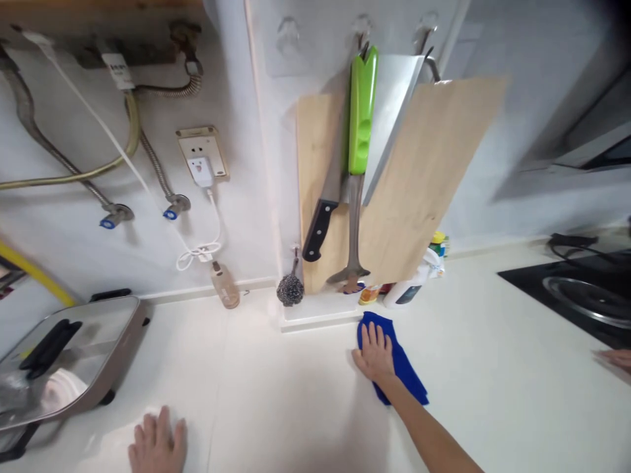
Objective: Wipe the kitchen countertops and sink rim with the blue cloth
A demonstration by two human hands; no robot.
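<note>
My right hand [375, 357] lies on a blue cloth [407, 374] on the white countertop [276, 394]. Its fingers are stretched out flat over the cloth, pressing it down from above rather than wrapping round it. The cloth's upper end touches the small white ledge under the hanging boards. At the lower left, my left hand [158, 443] rests palm down with fingers spread, holding nothing. It is nearest to an electric pan with a glass lid [73, 355].
Wooden cutting boards [424, 171], a black-handled knife [320, 230], a green-handled spatula [362, 118] and a steel scrubber [290, 289] hang ahead. Bottles [407, 292] stand behind the boards. A small bottle [225, 286] is by the wall. A stove [582, 289] and another person's hand [618, 358] are right.
</note>
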